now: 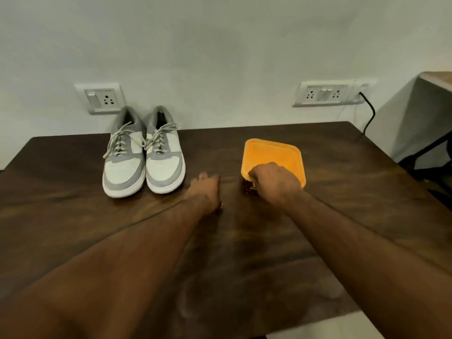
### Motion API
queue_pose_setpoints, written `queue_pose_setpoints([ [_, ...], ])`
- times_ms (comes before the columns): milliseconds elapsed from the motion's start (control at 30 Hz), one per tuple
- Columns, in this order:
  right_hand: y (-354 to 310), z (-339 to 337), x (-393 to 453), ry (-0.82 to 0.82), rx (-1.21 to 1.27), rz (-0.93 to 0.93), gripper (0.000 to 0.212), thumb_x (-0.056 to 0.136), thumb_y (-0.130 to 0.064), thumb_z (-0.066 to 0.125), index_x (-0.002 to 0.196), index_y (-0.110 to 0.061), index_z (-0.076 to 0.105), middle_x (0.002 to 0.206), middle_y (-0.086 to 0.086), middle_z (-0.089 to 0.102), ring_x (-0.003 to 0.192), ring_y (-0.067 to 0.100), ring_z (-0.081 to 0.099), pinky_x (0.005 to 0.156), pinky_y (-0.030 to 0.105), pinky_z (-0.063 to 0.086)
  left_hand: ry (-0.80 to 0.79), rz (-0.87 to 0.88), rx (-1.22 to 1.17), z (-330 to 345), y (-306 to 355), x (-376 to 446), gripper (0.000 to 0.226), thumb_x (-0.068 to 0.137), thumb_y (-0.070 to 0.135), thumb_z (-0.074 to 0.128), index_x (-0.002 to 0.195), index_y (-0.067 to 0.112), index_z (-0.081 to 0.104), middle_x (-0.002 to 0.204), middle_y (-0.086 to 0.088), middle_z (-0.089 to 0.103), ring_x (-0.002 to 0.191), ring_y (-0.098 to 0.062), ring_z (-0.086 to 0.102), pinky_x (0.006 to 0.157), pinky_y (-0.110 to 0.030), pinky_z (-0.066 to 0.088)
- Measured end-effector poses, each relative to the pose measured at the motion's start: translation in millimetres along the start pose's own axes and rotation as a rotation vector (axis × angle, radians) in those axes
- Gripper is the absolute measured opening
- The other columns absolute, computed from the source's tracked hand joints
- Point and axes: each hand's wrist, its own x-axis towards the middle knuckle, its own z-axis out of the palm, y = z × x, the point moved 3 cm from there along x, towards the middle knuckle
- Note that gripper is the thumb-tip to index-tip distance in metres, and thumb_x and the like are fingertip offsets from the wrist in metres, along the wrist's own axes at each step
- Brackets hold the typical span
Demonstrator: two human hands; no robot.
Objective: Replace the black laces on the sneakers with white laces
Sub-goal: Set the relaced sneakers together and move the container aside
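A pair of grey-and-white lace-up sneakers (143, 156) is standing side by side near the far left edge of the dark brown wooden tabletop (73, 216), heels toward the wall, toes pointing at me, pale laces (122, 140) threaded and hanging loose. To their right, I am resting my left hand (208, 192) flat on the tabletop, fingers fairly straight, holding nothing. Further right, toward the far right part of the tabletop, my right hand (274, 184) is curling over the near rim of a square orange-lidded plastic container (272, 155), gripping it; its fingertips are hidden.
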Motion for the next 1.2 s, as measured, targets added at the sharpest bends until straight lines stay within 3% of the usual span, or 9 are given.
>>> queue_pose_setpoints([
  [267,27,-7,141,0.062,-0.117,-0.113,0.041,0.098,-0.007,0.044,0.133,-0.024,0.054,0.127,0.008,0.057,0.113,0.027,0.055,0.086,0.038,0.047,-0.092,0.023,-0.067,-26,0,125,0.109,0.072,0.061,0.074,0.155,0.034,0.008,0.163,-0.007,0.009,0.146,-0.039,0.016,0.115,-0.055,0.028],
  [433,37,11,202,0.073,-0.098,-0.106,0.040,0.094,-0.002,0.044,0.129,-0.018,0.056,0.122,0.010,0.058,0.111,0.030,0.056,0.081,0.037,0.046,-0.096,-0.021,0.002,-32,4,175,0.107,0.062,0.067,0.078,0.149,0.030,0.027,0.158,-0.010,0.016,0.144,-0.044,0.014,0.110,-0.065,0.025],
  [533,45,21,219,0.107,-0.055,-0.110,0.040,0.091,0.001,0.045,0.124,-0.017,0.058,0.115,0.010,0.060,0.106,0.032,0.057,0.073,0.035,0.042,-0.157,-0.014,0.074,-32,4,196,0.119,0.052,0.071,0.080,0.149,0.024,0.028,0.158,-0.012,0.015,0.144,-0.044,0.013,0.110,-0.066,0.025],
  [733,46,25,230,0.134,-0.046,-0.115,0.045,0.091,0.003,0.046,0.130,-0.016,0.054,0.121,0.012,0.059,0.110,0.031,0.055,0.082,0.037,0.044,-0.155,-0.056,0.038,-33,7,197,0.117,0.059,0.063,0.082,0.152,0.023,0.023,0.159,-0.009,0.012,0.144,-0.046,0.006,0.108,-0.071,0.024],
  [800,46,25,229,0.106,-0.034,-0.055,0.049,0.093,0.000,0.049,0.138,-0.019,0.049,0.133,0.013,0.054,0.123,0.033,0.048,0.099,0.040,0.041,-0.107,-0.058,0.003,-30,3,186,0.112,0.063,0.066,0.077,0.152,0.023,0.024,0.159,-0.007,0.016,0.145,-0.042,0.010,0.110,-0.069,0.021],
  [867,44,21,225,0.070,-0.113,0.011,0.060,0.095,-0.010,0.056,0.149,-0.022,0.033,0.154,0.011,0.034,0.141,0.036,0.028,0.116,0.047,0.024,-0.002,-0.068,0.035,-25,-3,171,0.110,0.070,0.075,0.065,0.154,0.019,0.020,0.160,-0.009,0.018,0.146,-0.038,0.014,0.115,-0.062,0.017],
  [967,11,11,205,0.155,-0.206,-0.050,0.073,0.095,-0.017,0.058,0.154,-0.020,0.016,0.162,0.006,0.011,0.149,0.034,0.007,0.119,0.049,0.010,0.241,0.026,0.092,-28,-14,132,0.086,0.091,0.065,0.045,0.155,0.015,0.016,0.162,-0.013,0.012,0.149,-0.032,0.010,0.121,-0.048,0.009],
  [1067,-36,10,181,0.267,0.008,-0.275,0.055,0.096,-0.016,0.053,0.148,-0.014,0.036,0.157,0.008,0.029,0.145,0.026,0.026,0.118,0.036,0.020,0.489,0.051,0.023,-48,-37,93,0.057,0.100,0.042,0.040,0.152,0.021,0.027,0.162,-0.008,0.014,0.148,-0.030,0.012,0.119,-0.046,0.014],
  [1200,-104,40,161,0.202,0.371,-0.318,0.043,0.095,-0.024,0.056,0.137,-0.013,0.053,0.145,0.007,0.049,0.134,0.022,0.045,0.111,0.032,0.034,0.553,-0.286,-0.058,-70,-120,48,0.060,0.096,0.034,0.048,0.151,0.031,0.023,0.163,-0.005,0.005,0.148,-0.036,0.006,0.110,-0.062,0.017],
])
